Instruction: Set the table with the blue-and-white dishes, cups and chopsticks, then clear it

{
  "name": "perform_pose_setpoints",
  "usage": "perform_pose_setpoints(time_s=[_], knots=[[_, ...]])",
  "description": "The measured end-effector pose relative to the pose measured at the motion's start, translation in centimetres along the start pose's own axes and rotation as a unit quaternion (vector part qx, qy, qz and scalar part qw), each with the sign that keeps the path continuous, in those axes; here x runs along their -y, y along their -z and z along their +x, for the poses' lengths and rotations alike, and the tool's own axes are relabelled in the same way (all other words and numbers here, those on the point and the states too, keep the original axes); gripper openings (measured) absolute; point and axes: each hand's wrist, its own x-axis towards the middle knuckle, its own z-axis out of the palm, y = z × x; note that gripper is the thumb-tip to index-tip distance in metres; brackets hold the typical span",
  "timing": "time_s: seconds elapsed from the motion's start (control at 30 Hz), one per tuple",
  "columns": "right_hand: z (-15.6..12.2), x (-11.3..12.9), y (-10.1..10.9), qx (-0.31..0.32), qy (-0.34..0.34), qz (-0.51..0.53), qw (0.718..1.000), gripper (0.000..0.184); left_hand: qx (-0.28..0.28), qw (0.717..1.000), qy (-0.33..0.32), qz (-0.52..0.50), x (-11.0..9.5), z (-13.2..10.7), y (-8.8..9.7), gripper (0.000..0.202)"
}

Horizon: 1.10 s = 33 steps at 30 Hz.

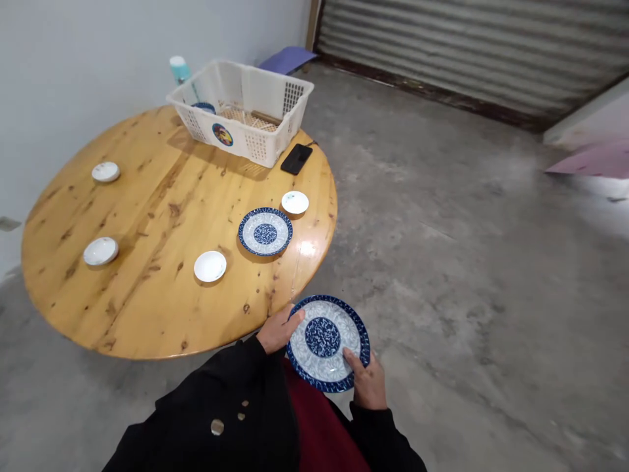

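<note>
Both of my hands grip one blue-and-white patterned plate point(305, 366) just off the table's near right edge. My left hand point(281, 329) is closed on its left rim, thumb on the upper face. On the lower right rim, my right hand point(367, 381) is closed with its thumb lying over the plate; the fingers underneath are hidden. A matching blue-and-white plate point(266, 234) lies on the round wooden table point(162, 288). Close to it are a small white dish point(295, 202) and a second white dish point(210, 267).
A white plastic basket point(240, 134) stands at the table's back, with a blue-rimmed piece inside. Beside it lie a black phone point(296, 159) and, behind, a teal bottle point(179, 69). Two more small dishes sit at left, one being the near dish point(101, 252). Concrete floor point(442, 249) extends rightward.
</note>
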Motion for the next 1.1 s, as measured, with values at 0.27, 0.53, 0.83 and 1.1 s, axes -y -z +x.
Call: perform_pose_setpoints(time_s=[0.27, 0.53, 0.83, 1.1], knots=[[9.3, 6.0, -1.9, 0.067, 0.057, -0.046, 0.995, 0.047, -0.032, 0.998, 0.026, 0.038, -2.5, 5.7, 2.3, 0.042], [15.4, 11.8, -6.6, 0.174, 0.109, -0.073, 0.976, 0.044, -0.148, 0.988, 0.014, 0.051, -3.0, 8.1, 5.7, 0.037], [23.5, 17.6, -14.4, 0.286, 0.216, -0.109, 0.927, 0.036, -0.317, 0.947, 0.039, 0.025, -3.3, 11.8, 8.8, 0.027], [27.7, 20.1, -20.3, 0.354, 0.237, -0.245, 0.871, 0.024, -0.399, 0.909, 0.104, 0.062, -3.1, 13.7, 11.2, 0.023]])
